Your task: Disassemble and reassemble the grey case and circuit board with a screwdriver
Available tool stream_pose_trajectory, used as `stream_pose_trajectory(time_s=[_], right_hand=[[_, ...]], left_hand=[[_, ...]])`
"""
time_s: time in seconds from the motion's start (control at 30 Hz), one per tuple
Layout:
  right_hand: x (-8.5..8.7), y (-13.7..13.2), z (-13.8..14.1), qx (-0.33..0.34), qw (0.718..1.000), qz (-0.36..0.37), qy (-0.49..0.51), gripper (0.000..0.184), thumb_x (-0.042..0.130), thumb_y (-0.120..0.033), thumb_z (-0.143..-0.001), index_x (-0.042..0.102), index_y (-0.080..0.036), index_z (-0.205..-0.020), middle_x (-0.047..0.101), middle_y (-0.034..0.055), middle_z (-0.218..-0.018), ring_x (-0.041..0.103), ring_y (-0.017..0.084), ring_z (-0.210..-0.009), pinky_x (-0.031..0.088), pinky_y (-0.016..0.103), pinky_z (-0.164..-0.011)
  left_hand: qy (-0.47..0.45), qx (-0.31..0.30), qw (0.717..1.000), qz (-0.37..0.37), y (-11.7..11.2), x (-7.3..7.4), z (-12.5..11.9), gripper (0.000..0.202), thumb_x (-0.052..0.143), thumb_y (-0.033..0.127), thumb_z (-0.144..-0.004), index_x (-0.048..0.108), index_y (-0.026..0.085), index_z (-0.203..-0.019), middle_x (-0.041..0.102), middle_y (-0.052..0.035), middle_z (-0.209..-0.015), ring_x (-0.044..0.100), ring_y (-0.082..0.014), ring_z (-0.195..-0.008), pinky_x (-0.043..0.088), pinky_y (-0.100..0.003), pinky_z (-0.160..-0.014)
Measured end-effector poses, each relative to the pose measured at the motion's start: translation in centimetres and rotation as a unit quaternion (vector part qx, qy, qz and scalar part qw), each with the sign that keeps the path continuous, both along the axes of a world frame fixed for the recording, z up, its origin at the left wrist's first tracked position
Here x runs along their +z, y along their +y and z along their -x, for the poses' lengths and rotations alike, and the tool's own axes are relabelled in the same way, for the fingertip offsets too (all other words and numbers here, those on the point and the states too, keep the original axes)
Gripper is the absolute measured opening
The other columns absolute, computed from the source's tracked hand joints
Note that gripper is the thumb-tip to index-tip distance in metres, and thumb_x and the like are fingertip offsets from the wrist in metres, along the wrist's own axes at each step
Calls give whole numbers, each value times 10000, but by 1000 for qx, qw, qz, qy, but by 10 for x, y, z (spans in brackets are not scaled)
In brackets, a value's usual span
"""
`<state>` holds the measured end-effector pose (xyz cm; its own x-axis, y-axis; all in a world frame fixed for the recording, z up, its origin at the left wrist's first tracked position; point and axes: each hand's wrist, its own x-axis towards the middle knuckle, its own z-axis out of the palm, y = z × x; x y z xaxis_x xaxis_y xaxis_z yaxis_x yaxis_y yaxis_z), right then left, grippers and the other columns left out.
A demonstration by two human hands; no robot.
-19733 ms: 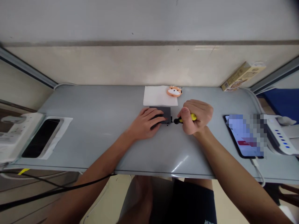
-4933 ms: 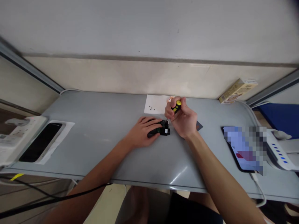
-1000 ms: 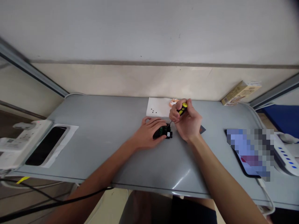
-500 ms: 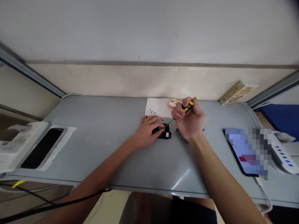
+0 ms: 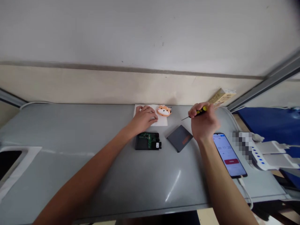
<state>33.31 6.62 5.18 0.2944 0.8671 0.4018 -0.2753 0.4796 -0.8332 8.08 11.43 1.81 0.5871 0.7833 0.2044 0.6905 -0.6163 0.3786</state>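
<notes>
Two hands apart: right hand (image 5: 203,123) clamped on screwdriver (image 5: 196,113), tip pointing left, axis near-horizontal; left hand (image 5: 143,118) flat on paper (image 5: 161,121).

Soft daylight — blurred, warped edges

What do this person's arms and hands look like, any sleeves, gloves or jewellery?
Both forearms are bare, with no sleeves in view. The left hand and right hand wear no gloves, and no rings, watch or wristbands show. No cables or markings are on them.

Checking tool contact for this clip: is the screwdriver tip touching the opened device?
No. The right hand holds the screwdriver raised, apart from the opened device.
</notes>
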Motion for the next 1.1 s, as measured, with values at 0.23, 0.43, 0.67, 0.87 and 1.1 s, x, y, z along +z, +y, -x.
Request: stream_pose_trajectory(time_s=[0.23,0.43,0.67,0.87,1.1], right_hand=[[19,-22,-6,79,829,67,-549,63,663,-293,-929,721,-269,-934,666,51,-909,590,245,-894,429,409,-840],[6,-18,-18,154,765,170,-602,363,788,-429,-830,725,-332,-1174,629,61,-996,597,257,-900,473,462,-865],[-3,-17,-9,135,767,174,-603,327,728,-525,-869,744,-291,-1097,658,56,-1024,618,211,-789,472,471,-904],[-4,-18,2,110,731,159,-655,313,684,-525,-906,741,-284,-1098,714,74,-1045,642,253,-890,454,405,-841],[5,-24,12,38,790,99,-604,279,661,-490,-930,748,-244,-1031,681,83,-989,618,228,-859,430,371,-819]], left_hand=[[-33,-18,999,30,-8,11,9,188,637,362,-985,744,319,-1133,710,-10,-1244,554,-269,-1267,294,-471,-1128],[-17,-92,992,85,-65,14,13,624,723,594,-889,561,335,-1434,626,-45,-1417,541,-304,-1323,317,-476,-1163],[-51,13,998,38,-90,-1,44,527,600,483,-993,502,282,-1471,576,-76,-1473,515,-290,-1361,301,-484,-1184],[-61,42,997,3,-76,-1,76,273,470,354,-1031,702,209,-1034,692,-65,-1086,635,-227,-1038,475,-392,-984],[-75,25,995,65,-82,6,73,222,538,374,-979,686,216,-1030,681,-37,-969,620,-190,-849,506,-335,-792]])
